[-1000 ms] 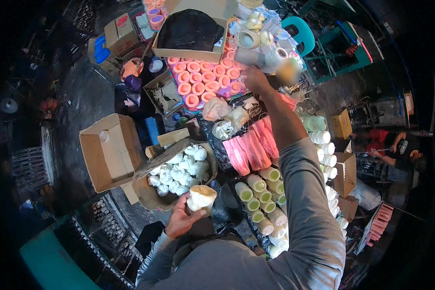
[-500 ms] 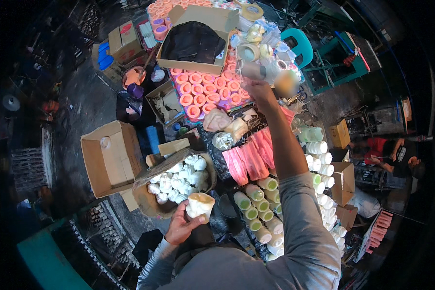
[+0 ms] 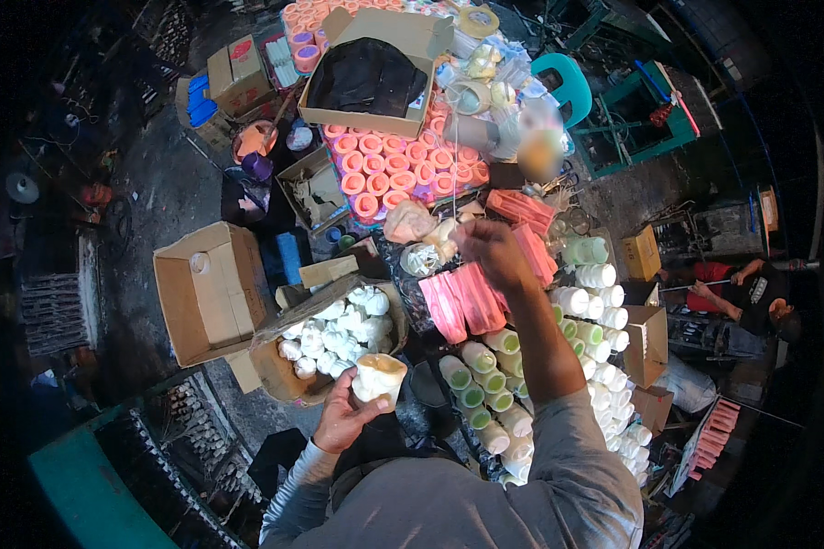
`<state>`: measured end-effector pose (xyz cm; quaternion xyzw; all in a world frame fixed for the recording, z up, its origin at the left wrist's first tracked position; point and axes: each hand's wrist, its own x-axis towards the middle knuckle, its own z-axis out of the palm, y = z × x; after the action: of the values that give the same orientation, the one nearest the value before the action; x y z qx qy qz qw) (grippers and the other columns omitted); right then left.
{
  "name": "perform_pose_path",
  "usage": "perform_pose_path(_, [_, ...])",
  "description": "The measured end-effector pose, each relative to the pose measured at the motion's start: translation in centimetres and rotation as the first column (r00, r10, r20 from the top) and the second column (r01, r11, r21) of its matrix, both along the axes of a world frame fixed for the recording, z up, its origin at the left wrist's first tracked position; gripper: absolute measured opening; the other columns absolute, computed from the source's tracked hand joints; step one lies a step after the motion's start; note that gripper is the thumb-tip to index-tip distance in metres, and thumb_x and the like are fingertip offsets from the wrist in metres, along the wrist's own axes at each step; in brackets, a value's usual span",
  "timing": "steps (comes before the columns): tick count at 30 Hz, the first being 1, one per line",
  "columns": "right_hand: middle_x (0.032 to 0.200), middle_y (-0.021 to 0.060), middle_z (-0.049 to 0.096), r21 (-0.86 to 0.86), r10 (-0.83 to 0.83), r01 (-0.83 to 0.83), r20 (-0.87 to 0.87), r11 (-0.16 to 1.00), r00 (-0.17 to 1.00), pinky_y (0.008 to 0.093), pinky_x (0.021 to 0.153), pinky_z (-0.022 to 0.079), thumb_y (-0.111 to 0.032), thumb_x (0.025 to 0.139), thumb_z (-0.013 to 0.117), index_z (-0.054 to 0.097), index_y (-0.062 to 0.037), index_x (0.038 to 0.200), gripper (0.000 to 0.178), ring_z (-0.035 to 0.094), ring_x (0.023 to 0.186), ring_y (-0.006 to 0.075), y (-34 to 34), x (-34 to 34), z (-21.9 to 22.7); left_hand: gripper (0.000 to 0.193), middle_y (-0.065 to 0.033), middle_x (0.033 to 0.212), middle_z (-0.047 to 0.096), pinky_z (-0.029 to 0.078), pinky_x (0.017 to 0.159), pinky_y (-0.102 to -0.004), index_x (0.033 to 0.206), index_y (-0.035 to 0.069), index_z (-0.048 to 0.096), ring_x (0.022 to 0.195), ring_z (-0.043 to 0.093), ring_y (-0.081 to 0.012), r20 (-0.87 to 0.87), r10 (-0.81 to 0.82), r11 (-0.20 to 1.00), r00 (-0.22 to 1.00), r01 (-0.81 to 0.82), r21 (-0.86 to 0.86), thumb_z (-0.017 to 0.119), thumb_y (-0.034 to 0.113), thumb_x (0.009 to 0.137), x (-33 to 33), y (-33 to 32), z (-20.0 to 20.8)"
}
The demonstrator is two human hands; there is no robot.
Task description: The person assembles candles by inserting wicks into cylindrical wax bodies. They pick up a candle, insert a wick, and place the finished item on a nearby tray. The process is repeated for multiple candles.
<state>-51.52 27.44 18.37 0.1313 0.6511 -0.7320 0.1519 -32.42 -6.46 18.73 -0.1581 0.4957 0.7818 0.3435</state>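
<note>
The left hand (image 3: 343, 421) is wrapped round a pale cup-shaped piece (image 3: 378, 380), just off the near right edge of a carton (image 3: 264, 371) of white pieces (image 3: 339, 334). Well apart from it, the right hand (image 3: 496, 254) has come back from the grey roll (image 3: 474, 134) to above the pink strips (image 3: 462, 306), its fingers apparently pinched on a thin pale strand (image 3: 456, 183). More strand now shows, so it seems drawn toward the person, while the piece has barely moved. Green-ended cylinders (image 3: 485, 377) line the near end of the bench (image 3: 412, 295); orange cups (image 3: 374, 163) lie beyond its far left corner
</note>
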Motion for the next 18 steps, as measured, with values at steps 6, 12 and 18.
perform_pose_path(6, [0.088,-0.0014,0.065,-0.043,0.2,-0.196,0.113,0.98,0.973,0.0256,0.073,0.048,-0.009,0.098,0.071,0.07,-0.0049,0.105,0.008,0.059,0.077,0.0101,-2.0,9.8,1.9,0.066,-0.0056,0.135,0.063,0.048,0.11,-0.0356,0.143,0.005,0.049,0.127,0.06,-0.0174,-0.044,0.014,0.997,0.999,-0.011,0.079,0.079,-0.008,0.085,-0.1,0.3,0.4])
perform_pose_path(12, [0.086,0.0008,0.067,0.114,-0.157,0.176,-0.158,0.978,0.975,0.0298,0.07,0.049,-0.014,0.099,0.069,0.069,-0.002,0.102,0.012,0.062,0.077,0.0114,1.4,6.6,-0.3,0.063,-0.0064,0.125,0.068,0.053,0.101,-0.0364,0.135,0.005,0.055,0.116,0.067,-0.0196,-0.122,-0.043,0.995,0.992,0.054,0.088,0.078,-0.01,0.079,-0.2,-0.1,1.0])
perform_pose_path(18, [0.091,0.0222,0.072,0.907,0.244,0.089,-0.204,0.413,0.948,0.0445,0.075,0.054,-0.012,0.091,0.068,0.073,-0.0004,0.097,0.014,0.073,0.084,0.034,7.9,-2.8,-3.0,0.064,-0.0062,0.121,0.069,0.053,0.1,-0.0352,0.133,0.005,0.055,0.114,0.067,-0.0185,-0.08,-0.039,0.998,0.996,0.042,0.039,0.08,-0.011,0.077,0.6,-0.8,0.9])
